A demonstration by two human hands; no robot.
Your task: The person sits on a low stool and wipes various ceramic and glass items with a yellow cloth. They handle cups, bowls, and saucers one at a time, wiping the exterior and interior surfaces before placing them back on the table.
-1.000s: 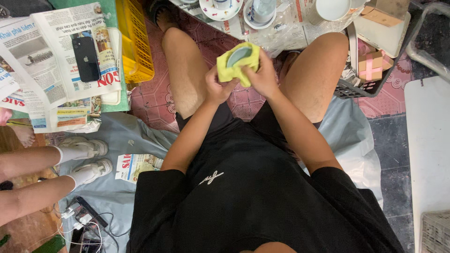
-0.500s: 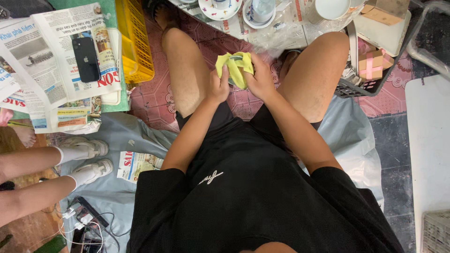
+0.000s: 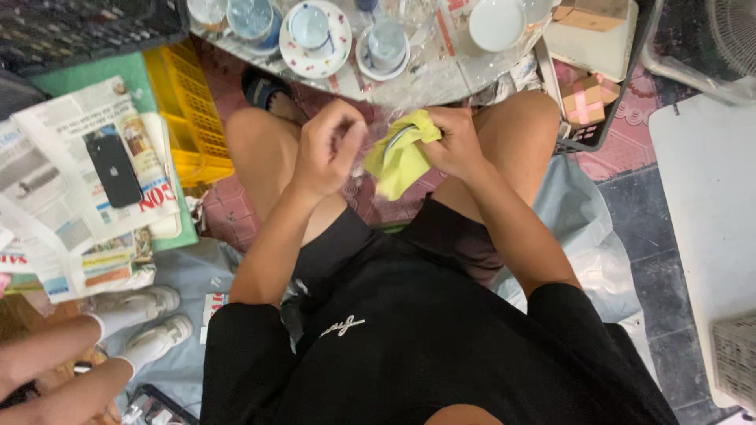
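Right now the person sits low, knees apart, both hands raised between them just under the near edge of a clear-covered table (image 3: pixel 441 83).

Right hand (image 3: pixel 453 142): fingers closed tight on a yellow-green cloth (image 3: pixel 398 161). Cloth is bunched around something small with a thin pale rim showing at the top; can't tell what it is. Loose corner of the cloth hangs down toward the floor.

Left hand (image 3: pixel 327 145): curled loosely, fingers bent in, holding nothing. Just beside the cloth, apart from it or barely brushing it; can't tell which.

On the table, near edge: blue cup on a dotted saucer (image 3: pixel 315 35), another cup on a small saucer (image 3: pixel 386 47) right of it, a white bowl (image 3: pixel 496 24) further right, more glassware at the far left corner.

Floor, person's left: yellow plastic crate (image 3: pixel 185 110), newspapers (image 3: pixel 75 189) spread out with a black phone (image 3: pixel 114 169) lying on top. Person's right: a dark basket holding a pink-ribboned box (image 3: pixel 587 102), then a white board (image 3: pixel 709 212).

Another person's legs in white socks (image 3: pixel 134 334) come in at the lower left corner.
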